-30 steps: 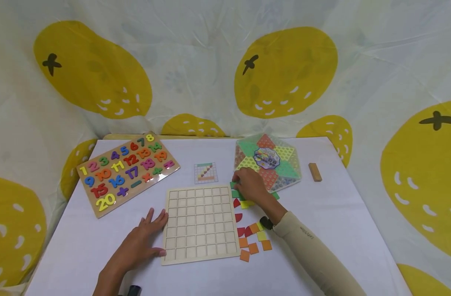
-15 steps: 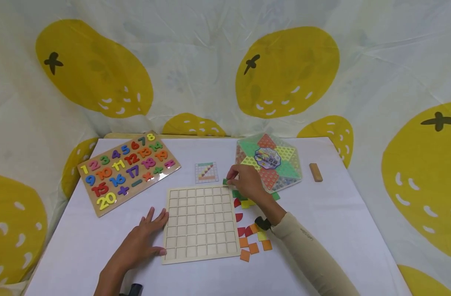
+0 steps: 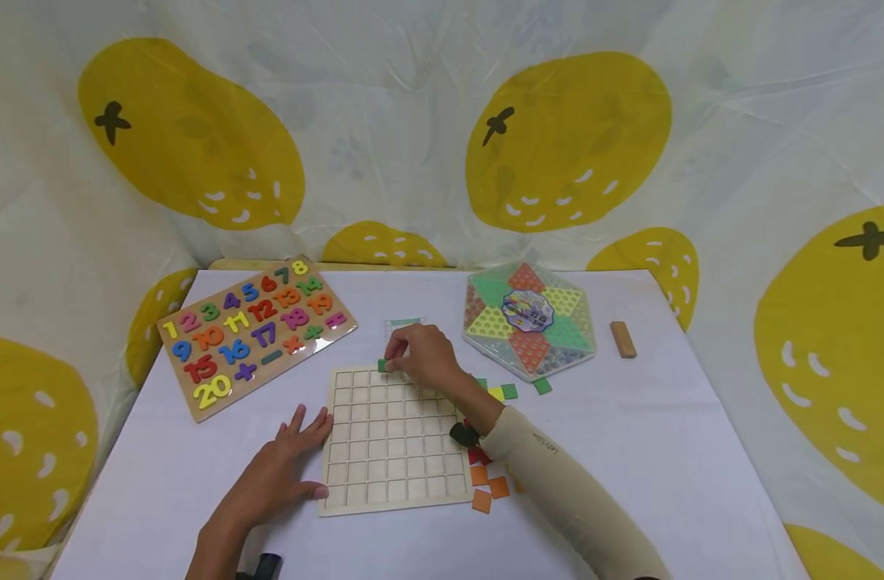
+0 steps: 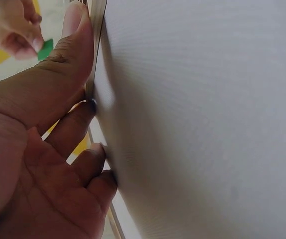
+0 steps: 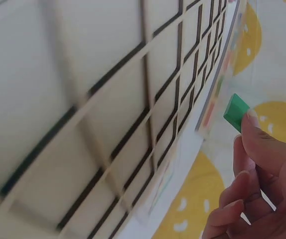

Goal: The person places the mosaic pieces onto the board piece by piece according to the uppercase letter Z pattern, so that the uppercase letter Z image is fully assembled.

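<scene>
Currently, the head view shows the right hand (image 3: 429, 356) pinching a green tile (image 3: 382, 366) at the board's (image 3: 396, 451) far edge. Left wrist: the left hand (image 4: 53, 184), fingers uncurled, touches the board's side; light pressure should steady it. Right wrist: the tile looks clear of the board; best lowered flat and square.

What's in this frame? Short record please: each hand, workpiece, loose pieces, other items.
left hand: fingertips and thumb at left edge of grid board
right hand: pinches green tile between thumb and finger
held tile: near board's far rim; contact unclear
loose pieces: orange tiles right of board, others partly hidden by right arm
other items: number puzzle, hexagonal game, wooden block
</scene>
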`<state>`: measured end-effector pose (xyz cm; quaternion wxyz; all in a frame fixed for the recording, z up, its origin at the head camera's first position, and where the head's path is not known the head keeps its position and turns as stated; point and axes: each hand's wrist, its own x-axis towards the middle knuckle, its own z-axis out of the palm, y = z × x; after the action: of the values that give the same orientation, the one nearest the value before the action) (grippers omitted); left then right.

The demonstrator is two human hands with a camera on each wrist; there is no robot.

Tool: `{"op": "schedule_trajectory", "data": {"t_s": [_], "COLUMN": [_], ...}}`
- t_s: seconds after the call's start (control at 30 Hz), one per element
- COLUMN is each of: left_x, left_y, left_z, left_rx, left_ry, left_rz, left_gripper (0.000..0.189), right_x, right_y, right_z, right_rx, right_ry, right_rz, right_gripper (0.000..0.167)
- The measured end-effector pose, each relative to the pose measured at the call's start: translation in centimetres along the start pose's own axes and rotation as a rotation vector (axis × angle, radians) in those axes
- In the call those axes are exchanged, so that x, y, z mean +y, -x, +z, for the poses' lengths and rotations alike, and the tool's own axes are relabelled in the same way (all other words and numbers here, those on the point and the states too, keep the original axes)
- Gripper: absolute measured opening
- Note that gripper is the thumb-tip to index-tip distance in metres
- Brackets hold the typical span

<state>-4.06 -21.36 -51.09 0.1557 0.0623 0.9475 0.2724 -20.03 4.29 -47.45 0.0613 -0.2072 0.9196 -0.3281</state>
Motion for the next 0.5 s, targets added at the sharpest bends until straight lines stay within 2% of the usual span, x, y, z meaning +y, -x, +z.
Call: {"op": "schedule_trajectory", "data": {"t_s": [0.3, 0.5], "left_x": [-0.3, -0.3], "left_y": [0.1, 0.1], "left_z": [0.1, 0.2], "left_rx": [-0.004, -0.002], "left_ry": [0.003, 0.001], "left_rz": [-0.010, -0.011], "left_gripper": [0.110, 0.109], "right_x": [-1.5, -1.6], "right_y": [-1.8, -2.4], "right_z": [3.0, 4.5], "right_rx": [-0.104, -0.108], "right_ry": [0.006, 0.077], "right_rz": [0.018, 0.024], "right_gripper": [0.017, 0.018]}}
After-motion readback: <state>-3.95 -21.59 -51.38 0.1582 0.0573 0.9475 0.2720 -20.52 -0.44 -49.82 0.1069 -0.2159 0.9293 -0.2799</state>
